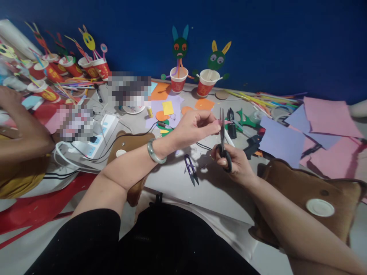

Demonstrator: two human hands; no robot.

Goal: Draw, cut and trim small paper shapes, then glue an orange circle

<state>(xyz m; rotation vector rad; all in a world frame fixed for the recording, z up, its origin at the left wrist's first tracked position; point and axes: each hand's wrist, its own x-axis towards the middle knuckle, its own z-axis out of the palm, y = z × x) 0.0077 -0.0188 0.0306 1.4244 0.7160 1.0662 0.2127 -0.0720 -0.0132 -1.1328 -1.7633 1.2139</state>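
My right hand (233,160) grips a pair of scissors (222,133) with black handles, its blades pointing up and away from me. Between the thumb and fingers of my left hand (197,128) is a small pink paper piece (226,122), partly hidden by the fingertips and crossed by the blades. Whether the blades are cutting into it I cannot tell. Below both hands, purple-and-black thread snips (190,170) lie on the table (212,198). A jade-coloured bangle (156,151) circles my left wrist.
Paper cups with green puppet heads (178,82) (207,84) stand against the blue wall. Purple sheets (282,141) and pink sheets (329,118) lie at right. A white power strip (101,137) with cables is at left, near another person's arm (25,130). Brown cushions (298,191) flank me.
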